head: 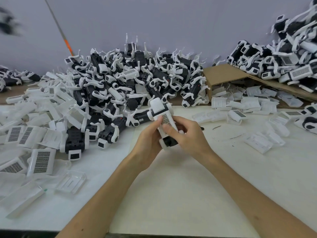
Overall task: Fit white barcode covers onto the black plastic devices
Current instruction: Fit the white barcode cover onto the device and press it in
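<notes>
Above the middle of the table, both hands hold one black plastic device (169, 141) with a white barcode cover (165, 118) lying on top of it. My left hand (149, 143) grips it from the left, thumb pressed on the cover's barcode patch. My right hand (188, 134) grips it from the right, thumb across the cover's lower part. The device's black end shows below the thumbs; most of its body is hidden by the cover and fingers.
A big heap of black devices (130, 83) lies behind the hands. Loose white barcode covers (42, 162) spread over the left side. More covers (257, 100) and a cardboard sheet (226, 73) lie at right, with another device pile (283, 60) on top.
</notes>
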Action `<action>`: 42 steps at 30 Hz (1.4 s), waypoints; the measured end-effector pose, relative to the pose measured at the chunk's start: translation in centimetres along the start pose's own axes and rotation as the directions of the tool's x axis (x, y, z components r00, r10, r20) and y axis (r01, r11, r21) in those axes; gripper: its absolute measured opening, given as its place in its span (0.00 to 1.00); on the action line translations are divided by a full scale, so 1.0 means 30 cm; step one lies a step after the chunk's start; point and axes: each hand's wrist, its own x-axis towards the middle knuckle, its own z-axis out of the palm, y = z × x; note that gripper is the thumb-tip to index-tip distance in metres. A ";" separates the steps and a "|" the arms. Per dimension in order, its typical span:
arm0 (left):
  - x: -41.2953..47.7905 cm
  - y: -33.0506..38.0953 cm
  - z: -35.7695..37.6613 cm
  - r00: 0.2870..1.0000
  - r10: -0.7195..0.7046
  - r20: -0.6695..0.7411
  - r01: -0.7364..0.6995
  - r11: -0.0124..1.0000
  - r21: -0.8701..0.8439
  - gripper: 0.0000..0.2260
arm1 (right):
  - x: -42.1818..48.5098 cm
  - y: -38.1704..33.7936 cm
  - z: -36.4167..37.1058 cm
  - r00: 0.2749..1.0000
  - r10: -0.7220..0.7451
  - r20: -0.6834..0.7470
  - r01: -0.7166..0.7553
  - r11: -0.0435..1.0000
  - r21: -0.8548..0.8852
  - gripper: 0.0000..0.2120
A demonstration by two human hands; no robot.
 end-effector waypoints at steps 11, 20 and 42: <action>-0.001 0.020 -0.029 0.999 -0.026 0.035 0.025 0.999 0.045 0.20 | 0.026 0.008 -0.082 0.934 0.174 0.312 -0.278 0.903 0.327 0.22; -0.018 0.013 0.006 0.991 0.039 0.129 -0.062 0.982 0.177 0.21 | 0.014 0.011 -0.067 0.979 0.147 0.139 -0.189 0.910 0.370 0.21; 0.008 0.005 -0.046 0.980 0.196 -0.024 -0.167 0.889 0.426 0.07 | 0.024 0.004 -0.078 0.998 -0.053 0.041 0.058 0.991 -0.120 0.15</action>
